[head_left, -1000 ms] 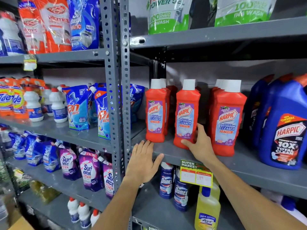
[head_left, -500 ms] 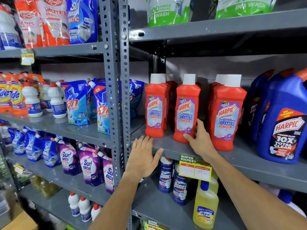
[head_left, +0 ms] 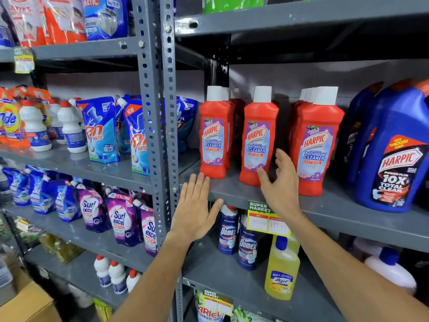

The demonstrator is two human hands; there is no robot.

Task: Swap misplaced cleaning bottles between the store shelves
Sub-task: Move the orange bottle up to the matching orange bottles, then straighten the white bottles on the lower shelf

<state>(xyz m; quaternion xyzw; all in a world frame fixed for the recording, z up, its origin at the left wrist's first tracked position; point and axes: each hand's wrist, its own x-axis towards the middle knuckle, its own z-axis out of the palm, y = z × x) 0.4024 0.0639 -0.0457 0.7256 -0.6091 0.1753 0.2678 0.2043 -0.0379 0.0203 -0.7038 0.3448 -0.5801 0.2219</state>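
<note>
The right hand (head_left: 279, 182) has come off the middle red Harpic bottle (head_left: 258, 135); both hands, left hand (head_left: 197, 210) included, are spread and empty. Near the shelf's front edge (head_left: 336, 217), a nudge could topple that bottle.

head view, close, facing shelves (head_left: 325, 205)

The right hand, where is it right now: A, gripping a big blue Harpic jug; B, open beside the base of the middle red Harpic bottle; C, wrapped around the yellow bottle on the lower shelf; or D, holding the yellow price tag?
B: the right hand is open, thumb at the lower front of the middle red Harpic bottle and fingers spread beside it, not closed around anything.
</note>
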